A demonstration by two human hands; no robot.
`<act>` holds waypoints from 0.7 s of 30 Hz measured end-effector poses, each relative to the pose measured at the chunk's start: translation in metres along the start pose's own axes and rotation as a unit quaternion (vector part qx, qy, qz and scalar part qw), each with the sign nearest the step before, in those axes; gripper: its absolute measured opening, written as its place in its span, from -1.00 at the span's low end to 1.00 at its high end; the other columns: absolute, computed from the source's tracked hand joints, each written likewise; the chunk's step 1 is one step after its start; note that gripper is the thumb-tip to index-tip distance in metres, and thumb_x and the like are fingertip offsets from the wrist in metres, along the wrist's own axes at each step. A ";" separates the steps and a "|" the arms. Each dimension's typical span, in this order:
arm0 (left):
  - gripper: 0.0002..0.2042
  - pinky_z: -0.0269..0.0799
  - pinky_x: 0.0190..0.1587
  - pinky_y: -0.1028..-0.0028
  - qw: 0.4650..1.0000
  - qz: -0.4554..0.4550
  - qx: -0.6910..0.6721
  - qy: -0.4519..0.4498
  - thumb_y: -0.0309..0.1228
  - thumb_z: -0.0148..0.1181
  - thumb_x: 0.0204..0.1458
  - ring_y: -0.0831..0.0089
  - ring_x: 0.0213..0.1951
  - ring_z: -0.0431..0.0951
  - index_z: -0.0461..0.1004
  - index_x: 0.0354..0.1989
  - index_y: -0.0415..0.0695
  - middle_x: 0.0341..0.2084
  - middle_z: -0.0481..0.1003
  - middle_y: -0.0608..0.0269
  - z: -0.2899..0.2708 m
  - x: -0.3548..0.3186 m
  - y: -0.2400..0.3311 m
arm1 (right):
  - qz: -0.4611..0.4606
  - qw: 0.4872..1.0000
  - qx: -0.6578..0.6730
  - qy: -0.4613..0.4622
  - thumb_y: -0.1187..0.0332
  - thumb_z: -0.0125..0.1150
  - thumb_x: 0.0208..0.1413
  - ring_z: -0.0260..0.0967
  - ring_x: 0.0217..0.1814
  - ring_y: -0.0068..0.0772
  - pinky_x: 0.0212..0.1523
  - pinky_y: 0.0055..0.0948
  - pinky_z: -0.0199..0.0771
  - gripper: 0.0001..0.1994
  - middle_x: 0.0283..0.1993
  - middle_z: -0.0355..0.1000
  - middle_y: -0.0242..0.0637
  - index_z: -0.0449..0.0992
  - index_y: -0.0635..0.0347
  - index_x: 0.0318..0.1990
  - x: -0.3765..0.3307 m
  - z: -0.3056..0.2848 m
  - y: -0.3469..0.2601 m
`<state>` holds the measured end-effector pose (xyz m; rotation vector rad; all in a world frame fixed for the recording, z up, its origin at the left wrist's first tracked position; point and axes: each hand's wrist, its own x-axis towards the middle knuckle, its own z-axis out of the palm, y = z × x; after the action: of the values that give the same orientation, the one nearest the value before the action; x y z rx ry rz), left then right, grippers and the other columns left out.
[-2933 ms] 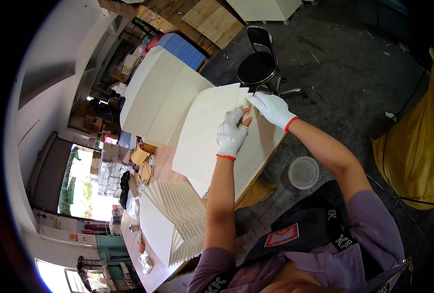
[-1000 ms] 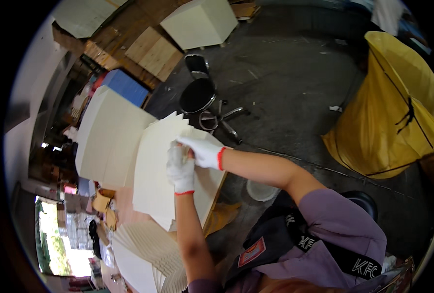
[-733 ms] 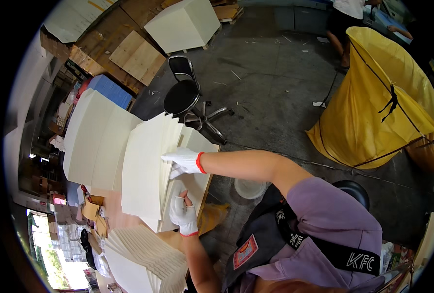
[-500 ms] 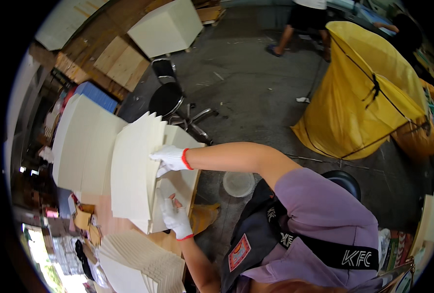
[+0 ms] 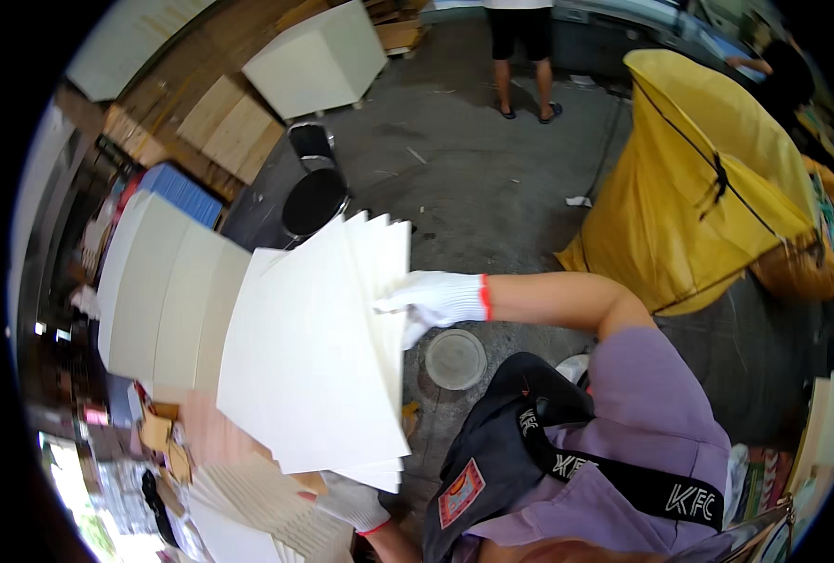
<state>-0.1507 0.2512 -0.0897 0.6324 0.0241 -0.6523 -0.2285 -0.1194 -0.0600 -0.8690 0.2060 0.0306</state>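
Observation:
A fanned batch of large, stiff white sheets [image 5: 313, 366] lies tilted in front of me. At its right edge my right hand [image 5: 431, 305], in a white knit glove with a red cuff, is closed on the sheets, thumb on top. My left hand [image 5: 353, 504], gloved the same way with a bare fingertip showing, is at the lower edge of the batch; its fingers are partly hidden and seem to hold that edge. Just below lies another fanned stack of white sheets [image 5: 267, 511]. More upright stacked sheets [image 5: 168, 291] stand behind the batch to the left.
A pinkish wooden tabletop [image 5: 215, 427] shows under the stacks. Beyond it stand a black chair [image 5: 316, 202] and a big white block [image 5: 318, 61]. A round lidded tub [image 5: 456, 359] is on the floor. At right rises a large yellow sack [image 5: 689, 197]. A person [image 5: 522, 47] stands far off.
The right hand has moved right, bringing the sheets over the stack's right edge and fanning them. My left hand has dropped to their lower edge. The distant person has shifted left.

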 end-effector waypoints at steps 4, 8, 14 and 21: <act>-0.51 0.37 0.19 0.11 0.977 0.039 0.203 0.050 -0.43 0.10 0.15 0.11 0.18 0.41 0.25 0.28 -0.27 0.17 0.38 0.01 0.012 0.003 -0.002 | -0.004 0.999 -0.018 0.037 0.34 0.27 0.18 0.56 0.01 -0.21 -0.03 -0.07 0.64 -0.58 0.02 0.52 -0.13 0.41 0.38 0.13 -0.002 -0.027 0.013; -0.52 0.41 0.15 0.28 0.955 0.124 0.261 0.062 -0.55 0.13 0.11 0.25 0.14 0.46 0.28 0.24 -0.31 0.08 0.45 0.07 0.044 -0.016 0.002 | 0.008 0.998 -0.050 0.045 0.38 0.17 0.22 0.51 0.09 -0.18 0.09 -0.16 0.57 -0.61 0.09 0.50 -0.08 0.41 0.40 0.15 -0.015 0.005 -0.021; -0.55 0.45 0.13 0.25 0.929 0.281 0.158 0.183 -0.67 0.10 0.13 0.25 0.09 0.48 0.23 0.22 -0.30 0.07 0.44 0.07 0.036 -0.086 0.028 | -0.020 0.993 -0.095 -0.060 0.37 0.13 0.24 0.52 0.06 -0.26 0.10 -0.25 0.54 -0.57 0.08 0.49 -0.12 0.33 0.40 0.21 0.046 0.100 -0.016; -0.62 0.50 0.11 0.24 0.836 0.521 0.100 0.138 -0.50 0.13 0.19 0.24 0.08 0.51 0.32 0.18 -0.25 0.08 0.44 0.08 0.011 -0.140 0.123 | -0.252 0.820 -0.380 -0.345 0.10 0.21 0.22 0.37 -0.23 -0.48 -0.22 -0.39 0.41 -0.50 -0.14 0.45 -0.27 0.38 0.27 0.17 0.094 0.273 0.086</act>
<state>-0.1940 0.3986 0.0155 0.8217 -0.1185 0.5112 -0.1002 0.1390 0.0283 -1.6284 -0.7840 -0.0737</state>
